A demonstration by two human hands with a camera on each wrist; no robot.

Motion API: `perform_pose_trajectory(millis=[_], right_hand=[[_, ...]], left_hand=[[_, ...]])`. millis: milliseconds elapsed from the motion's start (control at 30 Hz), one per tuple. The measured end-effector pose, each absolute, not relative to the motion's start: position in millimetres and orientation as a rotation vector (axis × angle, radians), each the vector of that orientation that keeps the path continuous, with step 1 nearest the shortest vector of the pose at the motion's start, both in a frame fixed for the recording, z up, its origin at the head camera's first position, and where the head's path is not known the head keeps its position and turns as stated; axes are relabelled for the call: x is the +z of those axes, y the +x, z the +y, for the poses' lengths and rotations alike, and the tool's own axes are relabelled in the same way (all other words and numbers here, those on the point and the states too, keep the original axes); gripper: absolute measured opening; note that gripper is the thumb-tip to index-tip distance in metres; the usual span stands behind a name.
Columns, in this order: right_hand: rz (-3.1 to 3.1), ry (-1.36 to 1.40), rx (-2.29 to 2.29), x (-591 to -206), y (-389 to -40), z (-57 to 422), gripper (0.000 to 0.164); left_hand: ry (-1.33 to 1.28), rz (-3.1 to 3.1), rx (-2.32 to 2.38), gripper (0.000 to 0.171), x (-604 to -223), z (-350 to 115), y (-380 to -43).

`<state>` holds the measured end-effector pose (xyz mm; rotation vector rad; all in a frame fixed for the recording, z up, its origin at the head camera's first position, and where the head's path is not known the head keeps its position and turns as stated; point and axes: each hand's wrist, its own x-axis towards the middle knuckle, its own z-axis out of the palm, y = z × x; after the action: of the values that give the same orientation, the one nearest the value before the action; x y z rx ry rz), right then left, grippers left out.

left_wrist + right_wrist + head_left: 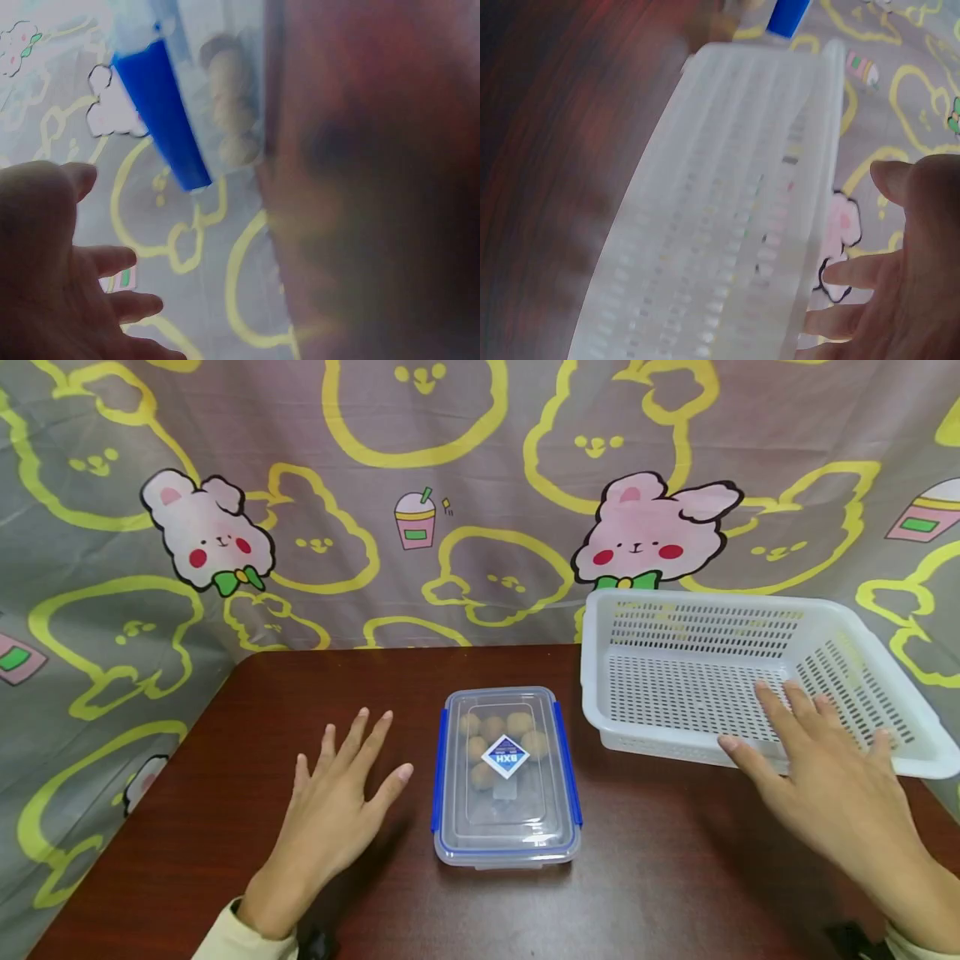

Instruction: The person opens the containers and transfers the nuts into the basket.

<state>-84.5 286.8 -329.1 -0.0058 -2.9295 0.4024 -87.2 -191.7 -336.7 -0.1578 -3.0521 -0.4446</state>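
Box [517, 827] is centred on bench [637, 877], basket [675, 693] set right, both hands [330, 814] [840, 785] held spread, presumably for easy reach.

- Box [502, 839]: on table [510, 918], left of basket [675, 697].
- Balls [492, 727]: in box, toward far end.
- Curtain [483, 468]: behind table.
- Left hand [333, 810]: left of box.

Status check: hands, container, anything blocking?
Left hand open, left of container, not touching. Right hand open by white basket, contact unclear. Container upright on table, round items inside. Lid covers them.
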Motion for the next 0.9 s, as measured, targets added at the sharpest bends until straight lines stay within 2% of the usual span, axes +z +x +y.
perform_pose_trajectory(millis=[300,567,900], right_hand=[[-2.796,0.079,0.537,-326,-68,259,0.077],[-2.607,0.11,0.656,-321,-53,233,0.065],[-2.454,0.275,0.822,-334,-50,208,0.058]], left_hand=[[-0.146,-2.959,-0.779,0.067,-347,-181,-78],[-0.149,-2.918,-1.121,0.065,-351,-176,-74],[-0.088,-2.864,-1.335,0.062,-359,-166,-73]])
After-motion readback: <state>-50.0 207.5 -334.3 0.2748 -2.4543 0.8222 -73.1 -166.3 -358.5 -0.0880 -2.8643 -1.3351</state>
